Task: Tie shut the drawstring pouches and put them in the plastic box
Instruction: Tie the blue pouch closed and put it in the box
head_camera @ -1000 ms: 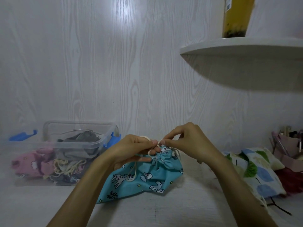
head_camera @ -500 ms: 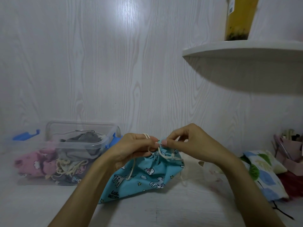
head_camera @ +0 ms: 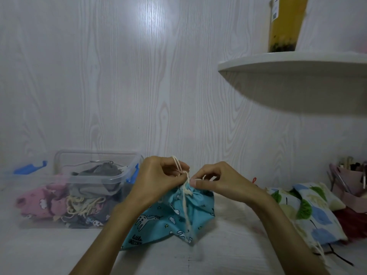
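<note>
A blue unicorn-print pouch (head_camera: 168, 219) lies on the white table in the middle, its mouth gathered. My left hand (head_camera: 156, 179) pinches the cream drawstring (head_camera: 185, 203) just above the gathered mouth, with a loop of cord over its fingers. My right hand (head_camera: 220, 181) pinches the other cord end right beside it. The clear plastic box (head_camera: 95, 179) stands at the left and holds several pouches, pink and grey. A white pouch with blue and green leaves (head_camera: 309, 211) lies at the right.
A white curved shelf (head_camera: 288, 64) juts out at the upper right with a yellow bottle (head_camera: 286, 22) on it. A pink holder with tools (head_camera: 349, 181) and some red fabric (head_camera: 351, 221) sit at the far right. Blue clips (head_camera: 29, 167) lie behind the box.
Both hands have lifted the cords a little higher above the pouch mouth, and one cord end now hangs straight down across the blue fabric.
</note>
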Demonstrator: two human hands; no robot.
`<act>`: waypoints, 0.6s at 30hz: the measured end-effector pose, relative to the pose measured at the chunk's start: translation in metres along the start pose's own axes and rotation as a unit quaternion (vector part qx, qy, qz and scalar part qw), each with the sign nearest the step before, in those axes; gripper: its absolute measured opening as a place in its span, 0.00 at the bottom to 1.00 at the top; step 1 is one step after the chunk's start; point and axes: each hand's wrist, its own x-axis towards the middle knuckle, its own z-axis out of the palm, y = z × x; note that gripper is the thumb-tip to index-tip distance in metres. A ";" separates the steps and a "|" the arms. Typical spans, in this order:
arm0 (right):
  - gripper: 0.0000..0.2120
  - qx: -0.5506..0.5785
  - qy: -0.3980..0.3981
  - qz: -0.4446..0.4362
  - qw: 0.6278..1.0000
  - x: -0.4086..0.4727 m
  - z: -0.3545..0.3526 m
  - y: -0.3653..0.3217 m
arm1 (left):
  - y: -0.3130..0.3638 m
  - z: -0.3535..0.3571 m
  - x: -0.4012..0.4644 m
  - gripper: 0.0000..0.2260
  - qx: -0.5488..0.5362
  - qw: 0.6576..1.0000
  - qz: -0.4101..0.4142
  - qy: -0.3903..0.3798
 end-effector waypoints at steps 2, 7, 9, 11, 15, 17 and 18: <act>0.08 0.056 0.018 0.016 0.998 0.001 0.001 -0.001 | 0.001 0.002 -0.002 0.06 -0.018 0.999 0.018 0.026; 0.10 0.093 -0.016 0.064 0.993 0.002 0.004 0.001 | -0.002 0.006 -0.001 0.04 0.025 0.995 0.072 0.067; 0.12 0.118 -0.038 0.058 0.991 0.002 0.006 0.003 | -0.003 0.007 -0.001 0.04 0.021 0.994 0.087 0.062; 0.13 0.168 -0.035 0.063 0.983 0.003 0.006 0.005 | -0.003 0.006 -0.001 0.04 0.010 0.995 0.085 0.055; 0.12 0.216 -0.034 0.098 0.971 0.004 0.004 0.009 | 0.000 0.004 -0.001 0.06 -0.037 0.999 0.030 0.008; 0.11 0.218 -0.015 0.108 0.970 0.003 0.001 0.011 | -0.001 0.003 0.000 0.07 -0.058 0.998 0.016 -0.024; 0.10 0.208 0.013 0.107 0.972 0.002 -0.001 0.011 | -0.002 0.003 0.001 0.08 -0.070 0.997 0.011 -0.038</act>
